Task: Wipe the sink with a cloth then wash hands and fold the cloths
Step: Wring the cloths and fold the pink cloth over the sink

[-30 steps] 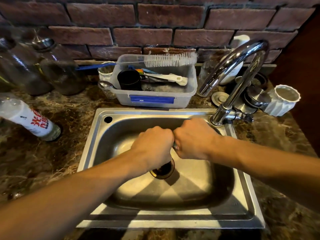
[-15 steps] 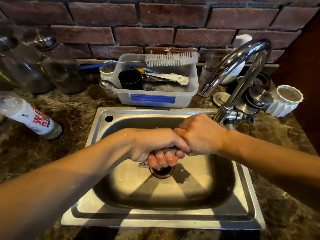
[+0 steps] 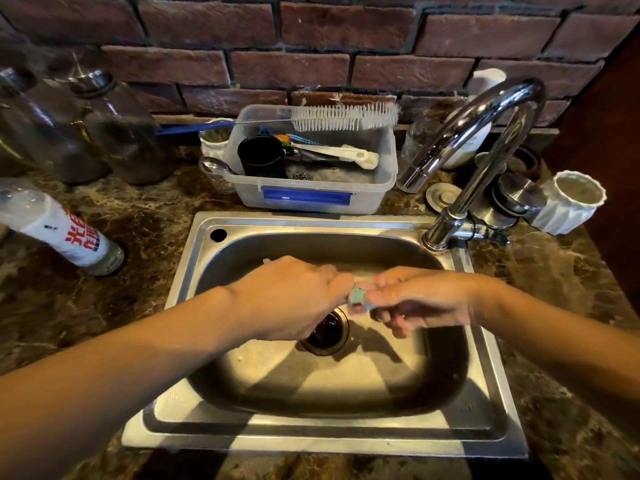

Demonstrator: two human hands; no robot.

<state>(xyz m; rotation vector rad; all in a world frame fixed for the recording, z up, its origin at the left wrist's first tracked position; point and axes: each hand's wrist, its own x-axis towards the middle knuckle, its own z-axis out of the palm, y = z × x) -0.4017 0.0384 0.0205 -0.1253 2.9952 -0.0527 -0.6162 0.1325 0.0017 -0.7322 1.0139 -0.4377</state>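
Note:
Over the stainless steel sink (image 3: 263, 434) both my hands meet above the drain (image 3: 327, 332). A small wet cloth (image 3: 358, 297), pale teal and pink, shows between them. My left hand (image 3: 291, 299) grips its left end, knuckles up. My right hand (image 3: 415, 299) pinches the right end with loosely curled fingers. Most of the cloth is hidden inside the hands. The chrome tap (image 3: 481, 161) arches over the sink's back right corner; no water runs from it.
A clear plastic tub (image 3: 311, 199) with a white bottle brush (image 3: 343, 117), black cup and utensils stands behind the sink. A white bottle (image 3: 65, 233) lies at left, dark glass jars (image 3: 114, 133) behind it. A white ribbed cup (image 3: 571, 202) and metal lids sit at right. Brick wall behind.
My hands were pressed together fist to fist, twisting the cloth. Now they have drawn slightly apart and the right fingers have loosened, so a bit of cloth shows between them.

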